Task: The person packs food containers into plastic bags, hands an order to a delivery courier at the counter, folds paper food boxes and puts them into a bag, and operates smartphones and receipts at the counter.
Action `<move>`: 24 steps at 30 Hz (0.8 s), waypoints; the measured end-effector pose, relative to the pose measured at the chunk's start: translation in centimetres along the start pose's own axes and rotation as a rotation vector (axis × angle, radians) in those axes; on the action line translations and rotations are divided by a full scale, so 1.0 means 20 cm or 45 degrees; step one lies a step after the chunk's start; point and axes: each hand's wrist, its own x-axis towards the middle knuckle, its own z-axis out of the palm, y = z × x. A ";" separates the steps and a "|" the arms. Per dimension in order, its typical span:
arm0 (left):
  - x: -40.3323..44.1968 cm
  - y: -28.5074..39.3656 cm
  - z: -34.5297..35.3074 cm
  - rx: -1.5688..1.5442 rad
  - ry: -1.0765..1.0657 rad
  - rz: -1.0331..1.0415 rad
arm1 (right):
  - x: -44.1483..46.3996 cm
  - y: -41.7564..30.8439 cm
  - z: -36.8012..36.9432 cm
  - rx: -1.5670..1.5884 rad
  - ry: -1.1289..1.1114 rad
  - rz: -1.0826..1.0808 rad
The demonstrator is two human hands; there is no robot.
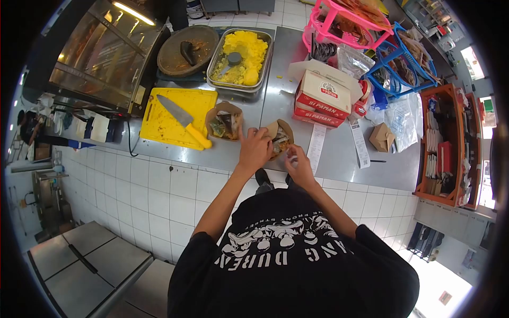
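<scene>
While hands [255, 150] flank one carton [288, 136] | knife [180, 116] left | receipts [317, 148], boxes [322, 100] right

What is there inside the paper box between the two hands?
Inside the paper box, what looks like a plastic packet and orange-brown food show. The left hand hides part; whatever lies beneath the packet is covered.

I log remotely: brown paper box [288, 132], second box [212, 114] likewise brown; yellow food [253, 47], yellow cutting board [154, 124]; red-and-cream carton [321, 100]; pink basket [330, 22]; silver-grey desk [289, 45]; white floor tiles [159, 183], dark grid lines; black shirt [297, 286], white print.
</scene>
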 end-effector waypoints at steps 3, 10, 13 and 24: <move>-0.02 -0.04 0.13 -0.189 0.093 -0.048 | 0.08 -0.03 0.07 -0.302 0.021 -0.143; 0.03 0.10 0.21 -0.063 0.117 -0.186 | 0.12 0.01 0.07 -0.501 -0.067 -0.146; 0.07 0.14 0.26 -0.014 0.143 -0.250 | 0.16 -0.03 0.00 -0.297 0.072 0.011; -0.07 -0.06 0.19 -0.770 0.105 -0.068 | 0.30 -0.01 0.05 -0.703 -0.224 -0.521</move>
